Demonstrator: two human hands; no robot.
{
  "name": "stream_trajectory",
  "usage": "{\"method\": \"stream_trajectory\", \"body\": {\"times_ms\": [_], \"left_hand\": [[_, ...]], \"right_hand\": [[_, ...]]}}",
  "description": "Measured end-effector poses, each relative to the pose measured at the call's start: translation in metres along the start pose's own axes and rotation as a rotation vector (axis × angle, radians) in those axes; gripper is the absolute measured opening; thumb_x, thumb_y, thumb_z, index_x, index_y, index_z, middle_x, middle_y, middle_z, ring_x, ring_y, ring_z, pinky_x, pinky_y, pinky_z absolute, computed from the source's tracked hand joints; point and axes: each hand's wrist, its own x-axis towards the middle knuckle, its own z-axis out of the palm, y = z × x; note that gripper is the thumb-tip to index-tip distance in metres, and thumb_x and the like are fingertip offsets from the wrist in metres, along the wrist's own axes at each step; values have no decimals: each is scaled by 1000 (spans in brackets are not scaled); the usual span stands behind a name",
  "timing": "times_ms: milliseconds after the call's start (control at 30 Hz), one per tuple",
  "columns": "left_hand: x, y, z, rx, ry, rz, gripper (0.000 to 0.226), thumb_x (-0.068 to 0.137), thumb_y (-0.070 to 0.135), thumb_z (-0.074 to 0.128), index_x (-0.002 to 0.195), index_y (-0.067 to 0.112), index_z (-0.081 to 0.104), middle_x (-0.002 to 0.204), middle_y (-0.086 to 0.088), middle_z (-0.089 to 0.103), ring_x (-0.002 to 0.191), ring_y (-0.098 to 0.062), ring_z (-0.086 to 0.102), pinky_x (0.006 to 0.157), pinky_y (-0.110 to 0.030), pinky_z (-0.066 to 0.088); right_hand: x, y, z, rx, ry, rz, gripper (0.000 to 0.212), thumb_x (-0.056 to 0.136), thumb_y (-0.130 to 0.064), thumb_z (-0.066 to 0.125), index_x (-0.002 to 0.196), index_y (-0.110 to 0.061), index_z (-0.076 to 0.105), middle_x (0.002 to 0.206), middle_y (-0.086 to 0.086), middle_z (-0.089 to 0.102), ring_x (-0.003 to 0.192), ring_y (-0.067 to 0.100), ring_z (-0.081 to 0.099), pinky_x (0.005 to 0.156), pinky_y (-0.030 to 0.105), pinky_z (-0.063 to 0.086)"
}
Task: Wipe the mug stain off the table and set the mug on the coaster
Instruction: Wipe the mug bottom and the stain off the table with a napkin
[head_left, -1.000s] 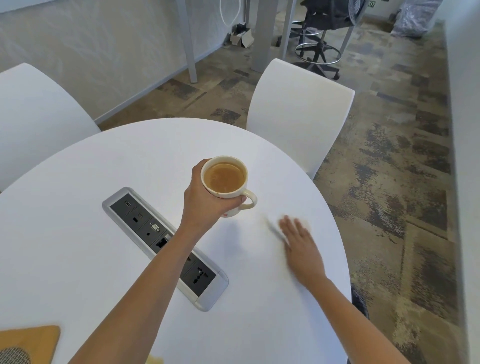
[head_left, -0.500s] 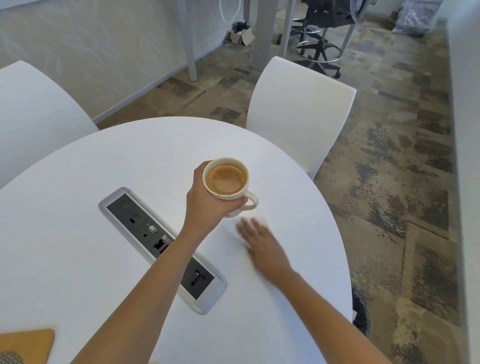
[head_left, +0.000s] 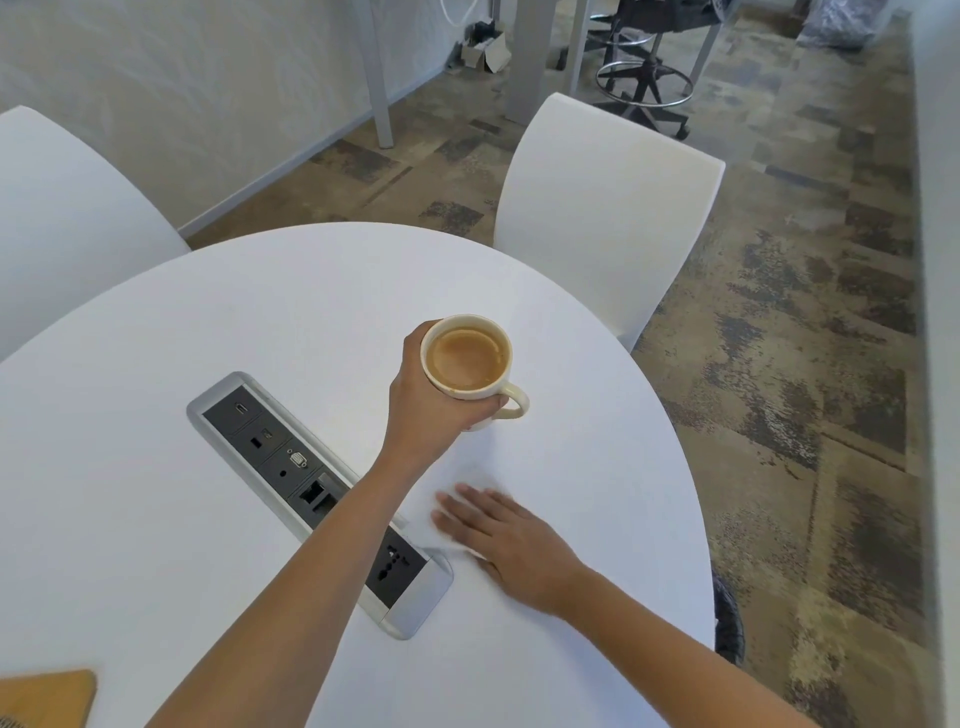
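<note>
Above round white table (head_left: 208, 322), cream mug (head_left: 467, 364)

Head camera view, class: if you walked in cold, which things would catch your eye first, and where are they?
First, the cream mug, full of milky coffee, held above the middle of the round white table by the left hand. Next, the right hand pressed flat on the tabletop nearer the camera, blurred. Between the forearms a grey socket strip runs diagonally, and a tan coaster corner peeks in at bottom left.
</note>
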Motion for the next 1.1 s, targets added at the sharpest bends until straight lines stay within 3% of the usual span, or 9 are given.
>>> {"method": "stream_trajectory", "body": {"times_ms": [167,433,567,633,700,767,833,967,1100], "left_hand": [[-1,-7,10,-37,-12,-31,83,49,22,91,114,45,45,108,37,57,103,10,55,78,-4,43],[-12,-17,27,-55,-26,-79,82,50,19,91,119,32,49,113,20,62,103,4,58,79,-7,45],[-18,-22,34,-63,-28,-98,81,50,19,91,118,35,48,111,25,61,103,6,57,78,-7,45],[-20,-25,37,-61,-37,-108,82,50,20,92,118,35,48,112,23,61,104,3,58,82,-15,49],[-22,-27,38,-59,-46,-116,82,50,22,91,118,34,48,114,20,61,106,1,58,84,-27,52],[-25,-29,40,-52,-47,-119,82,49,23,90,118,36,47,114,22,60,106,2,57,87,-32,52],[-27,-31,42,-41,-45,-128,82,49,24,89,118,37,47,114,22,60,106,3,56,89,-33,52],[-31,-35,45,-35,-55,-143,84,48,22,90,118,35,47,114,17,61,106,1,58,90,-37,52],[-32,-35,46,-53,-63,-140,83,47,25,89,118,36,46,115,18,61,107,1,58,89,-42,52]], "right_hand": [[-38,29,-6,-33,75,51,52,96,-15,45,146,-19,34,154,-2,29,143,24,25,115,44,22],[-58,100,-31,76,279,497,54,94,5,40,144,-12,34,155,6,26,145,26,20,118,31,13],[-51,107,-54,648,774,1146,43,102,-17,31,145,-9,32,146,14,44,133,31,42,106,36,34],[-45,109,-72,1157,1080,1299,44,103,-25,30,143,-8,33,142,16,46,125,32,49,102,40,41],[-45,113,-85,1673,1290,1169,37,102,-22,32,137,-12,39,138,10,49,109,21,57,93,33,49],[-46,111,-93,1961,1404,1019,36,102,-16,35,137,-9,41,137,11,52,109,20,58,92,32,48],[-45,106,-97,2054,1403,952,35,102,-14,37,136,-6,43,132,12,56,116,23,56,93,35,50],[-40,94,-103,2129,1374,867,34,101,-13,40,133,-6,46,107,8,64,99,20,62,76,30,57],[-38,85,-105,2161,1351,832,35,101,-13,40,134,-5,45,118,11,62,107,23,60,78,32,56]]}}
